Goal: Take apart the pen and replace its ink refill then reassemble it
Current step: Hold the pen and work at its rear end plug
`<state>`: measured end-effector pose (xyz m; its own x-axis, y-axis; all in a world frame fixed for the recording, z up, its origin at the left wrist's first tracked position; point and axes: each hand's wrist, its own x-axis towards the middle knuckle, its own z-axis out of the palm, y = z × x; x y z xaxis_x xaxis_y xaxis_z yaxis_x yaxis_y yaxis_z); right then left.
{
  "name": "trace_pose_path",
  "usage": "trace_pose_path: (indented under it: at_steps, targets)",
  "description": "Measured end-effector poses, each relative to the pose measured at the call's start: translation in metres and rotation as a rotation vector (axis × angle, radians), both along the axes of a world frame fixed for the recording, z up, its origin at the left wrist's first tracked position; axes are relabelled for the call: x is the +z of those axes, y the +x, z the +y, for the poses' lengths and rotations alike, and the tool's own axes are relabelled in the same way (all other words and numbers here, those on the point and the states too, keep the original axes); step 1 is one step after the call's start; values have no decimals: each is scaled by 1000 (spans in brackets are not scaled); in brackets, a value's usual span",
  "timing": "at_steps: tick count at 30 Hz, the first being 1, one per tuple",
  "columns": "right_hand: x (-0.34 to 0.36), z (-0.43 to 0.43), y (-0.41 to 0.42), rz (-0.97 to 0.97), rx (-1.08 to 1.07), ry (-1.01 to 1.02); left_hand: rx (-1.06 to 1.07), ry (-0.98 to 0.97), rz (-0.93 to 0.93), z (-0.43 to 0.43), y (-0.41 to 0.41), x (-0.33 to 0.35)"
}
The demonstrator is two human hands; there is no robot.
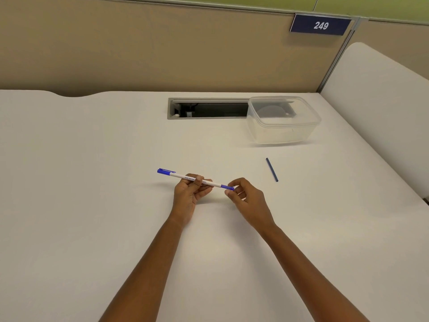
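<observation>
A white pen (pixel 180 175) with a blue cap at its left end and a blue tip section at its right end is held level above the white desk. My left hand (pixel 189 194) grips the white barrel near its middle. My right hand (pixel 246 196) pinches the blue tip section between thumb and fingers. A dark blue ink refill (pixel 271 169) lies loose on the desk, to the right of my hands and apart from them.
A clear plastic container (pixel 284 120) with a lid stands at the back right, beside a recessed cable slot (pixel 209 109) in the white desk (pixel 92 182). Beige partition walls close off the back and right; a sign reads 249.
</observation>
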<state>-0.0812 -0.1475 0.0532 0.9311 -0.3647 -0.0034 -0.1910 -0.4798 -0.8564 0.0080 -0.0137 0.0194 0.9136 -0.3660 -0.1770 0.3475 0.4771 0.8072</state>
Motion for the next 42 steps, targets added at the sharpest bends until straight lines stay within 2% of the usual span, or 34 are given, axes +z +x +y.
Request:
trace_pose_path:
  at_steps: [21,27,38,40,42]
  targets:
    - [-5,-7,-4,-33,-46,99,-4,-6,2,0,0,0]
    - [-8,-9,-3,-55,-28,72,5,-7,12,0,0,0]
    - [-11,-27,-3,-42,-187,187,8,-10,14,0,0,0]
    - [-13,-30,-2,-52,-258,143,8,-10,13,0,0,0]
    - [-16,-33,0,-54,-294,-7,8,-13,13,0,0,1]
